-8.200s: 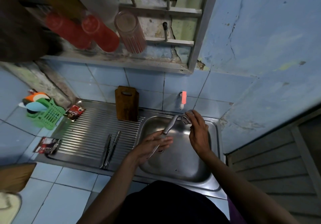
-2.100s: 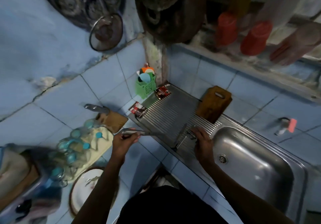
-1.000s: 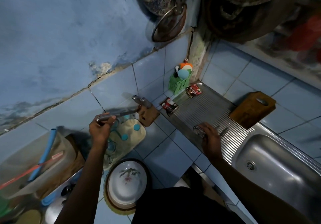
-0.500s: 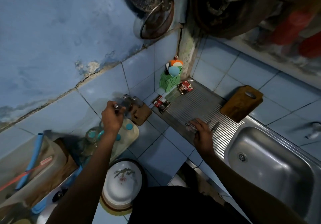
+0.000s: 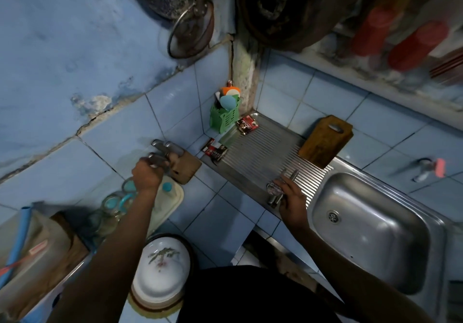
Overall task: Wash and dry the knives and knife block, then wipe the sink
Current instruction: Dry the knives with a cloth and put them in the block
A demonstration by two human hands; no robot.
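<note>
Nearest the body, an upturned white bowl [image 5: 160, 276] sits on the counter's near edge, beside the left forearm. Further out, the right hand [image 5: 292, 198] rests on the near edge of the ribbed drainboard [image 5: 260, 154], its fingers curled over the two knives [image 5: 281, 188] lying there side by side; whether it truly grips them or only pins them down cannot be told. Their long axis runs from that near edge diagonally away toward the back wall, handles nearest the hand, so they are already under the right hand and well apart from the left. The sink [image 5: 375, 232] lies just to the right of that hand. Across the tiled counter, the left hand [image 5: 147, 176] is closed around the steel handle of a knife [image 5: 156, 160] seated in the wooden knife block [image 5: 186, 167], which stands against the left wall with more handles [image 5: 166, 147] sticking out of it. The next blades to go in lie to the right of the block, so the right hand is the closer one to lift them. Beyond, a green basket [image 5: 225, 119] fills the tiled corner and a wooden cutting board [image 5: 325, 141] leans against the back wall.
</note>
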